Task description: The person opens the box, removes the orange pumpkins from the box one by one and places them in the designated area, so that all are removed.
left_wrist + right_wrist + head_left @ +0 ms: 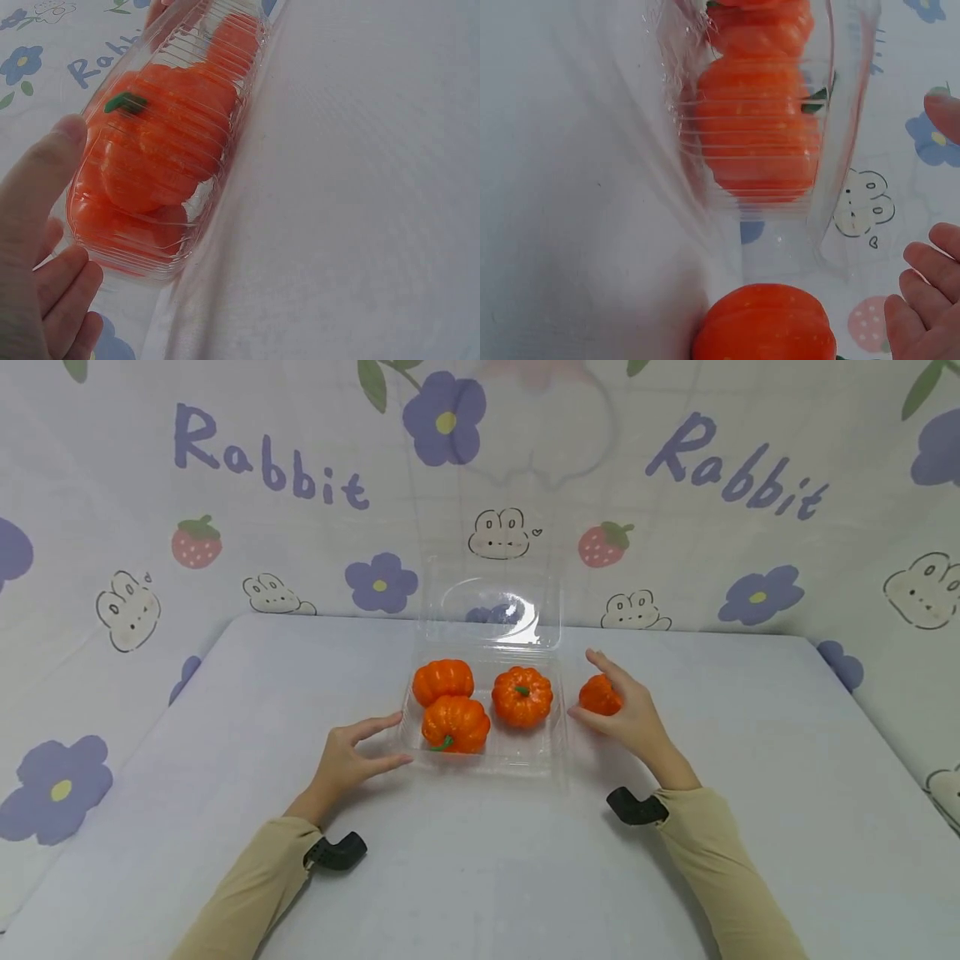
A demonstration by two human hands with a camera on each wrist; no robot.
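A clear plastic clamshell box (pixel 521 762) lies on the table with its lid raised at the back. Inside are three orange toy pumpkins: one at the back left (pixel 442 681), one at the front left (pixel 457 722) with its green stem toward the front, and one on the right (pixel 522 696), stem up. My left hand (pixel 347 764) is at the box's left end, thumb and fingers spread; the left wrist view has the thumb near its rim. Outside the box, to its right, a fourth pumpkin (pixel 597 695) is partly covered by my right hand (pixel 637 718), whose fingers spread over it without gripping.
A white-covered table (pixel 480 877) carries everything. Behind it hangs a cloth (pixel 300 543) printed with rabbits, flowers and strawberries. The raised transparent lid (pixel 487 602) stands in front of that cloth. Black wrist devices (pixel 337 852) are on both sleeves.
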